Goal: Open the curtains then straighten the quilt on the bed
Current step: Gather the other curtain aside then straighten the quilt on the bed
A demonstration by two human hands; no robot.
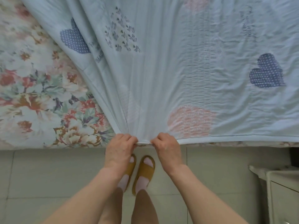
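A pale blue quilt [186,65] with blue dotted hearts and pink patches lies over the bed, covering the middle and right. Its near hem is bunched at the bed's foot edge, and long folds fan out from there up the quilt. My left hand [120,147] grips the bunched hem with curled fingers. My right hand [167,146] grips the same hem close beside it. The left part of the bed shows a bare floral sheet [37,94]. No curtains are in view.
I stand on a pale tiled floor [56,175] at the bed's foot, feet in yellow slippers [142,172]. A white cabinet [278,188] stands at the lower right, close to the bed's corner.
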